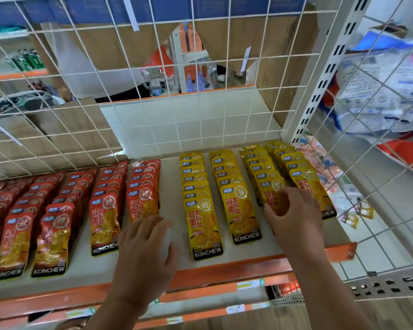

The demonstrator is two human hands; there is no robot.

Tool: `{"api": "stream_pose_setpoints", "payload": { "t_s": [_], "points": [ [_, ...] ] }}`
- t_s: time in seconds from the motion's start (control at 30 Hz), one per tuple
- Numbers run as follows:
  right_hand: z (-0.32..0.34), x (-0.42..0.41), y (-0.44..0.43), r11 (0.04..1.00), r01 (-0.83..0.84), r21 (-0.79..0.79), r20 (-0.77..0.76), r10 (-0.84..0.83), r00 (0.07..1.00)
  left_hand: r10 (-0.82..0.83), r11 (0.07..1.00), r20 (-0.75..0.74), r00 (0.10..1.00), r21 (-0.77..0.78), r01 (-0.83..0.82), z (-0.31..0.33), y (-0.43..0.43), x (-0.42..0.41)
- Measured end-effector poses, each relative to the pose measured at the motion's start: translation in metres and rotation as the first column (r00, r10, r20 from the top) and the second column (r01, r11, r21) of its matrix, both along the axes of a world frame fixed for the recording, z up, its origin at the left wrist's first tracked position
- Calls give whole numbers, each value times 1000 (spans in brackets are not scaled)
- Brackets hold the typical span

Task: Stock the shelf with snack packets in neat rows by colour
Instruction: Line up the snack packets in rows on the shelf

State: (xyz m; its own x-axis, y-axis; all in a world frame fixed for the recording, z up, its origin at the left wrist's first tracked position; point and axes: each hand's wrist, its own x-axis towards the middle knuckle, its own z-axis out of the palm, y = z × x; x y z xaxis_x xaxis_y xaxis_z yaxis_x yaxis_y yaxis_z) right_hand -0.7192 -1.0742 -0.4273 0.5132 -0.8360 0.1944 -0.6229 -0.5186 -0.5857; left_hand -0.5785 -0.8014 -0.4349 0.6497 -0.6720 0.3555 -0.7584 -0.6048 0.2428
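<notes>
L hand [146,248] grip released on shelf [171,186], R hand [293,215] grip pinching yellow packet [268,195] — long axis front-to-back, top rearward

Red foil snack packets [104,225] and yellow foil snack packets [204,225] on a pale, orange-edged shelf [169,186]
Both lie in overlapping front-to-back rows, red left, yellow right, a bare strip between.
</notes>
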Motion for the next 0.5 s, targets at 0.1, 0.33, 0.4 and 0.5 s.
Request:
{"api": "stream_pose_setpoints", "payload": {
  "t_s": [0.1, 0.33, 0.4, 0.5],
  "points": [
    [1, -1, -1, 1000, -3, 19, 3, 3, 1000, 9, 1000, -26, 1000, 19, -9, 0, 1, 0],
    [11, -12, 6, 1000, -6, -13, 35, 7, 999, -8, 1000, -34, 999, 16, 9, -1, 1, 0],
    [16, -16, 10, 999, -6, -41, 27, 8, 1000, -14, 1000, -52, 999, 21, 15, -1, 1, 1],
    [34, -16, 23, 997, -14, -71, 37, 16, 999, -9, 1000, -99, 995, -24, 6, 4, 4, -2]
  ]
}}
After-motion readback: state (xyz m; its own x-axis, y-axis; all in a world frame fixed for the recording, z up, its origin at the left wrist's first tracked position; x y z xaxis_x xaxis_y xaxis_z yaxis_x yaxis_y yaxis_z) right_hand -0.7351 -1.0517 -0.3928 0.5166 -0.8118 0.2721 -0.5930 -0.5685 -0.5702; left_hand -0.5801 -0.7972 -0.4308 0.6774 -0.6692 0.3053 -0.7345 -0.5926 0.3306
